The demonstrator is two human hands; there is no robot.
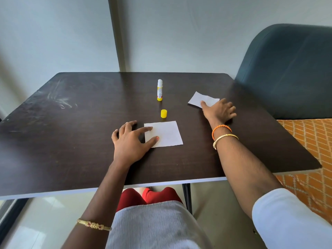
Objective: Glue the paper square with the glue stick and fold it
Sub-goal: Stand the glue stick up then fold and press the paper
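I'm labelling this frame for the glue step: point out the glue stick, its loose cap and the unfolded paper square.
glue stick [159, 92]: head view, on its printed barrel.
yellow cap [163, 113]: head view, on its side wall.
paper square [168, 133]: head view, on its bare middle.

My left hand [132, 139] lay flat on the dark table [71, 141], its thumb and forefinger resting on the left edge of the paper square [166, 133]. My right hand [218, 110] reached farther out, fingertips pressing a folded paper [199, 98]. Between the hands stood the uncapped glue stick [159, 90], its yellow cap [163, 113] just beyond the square.
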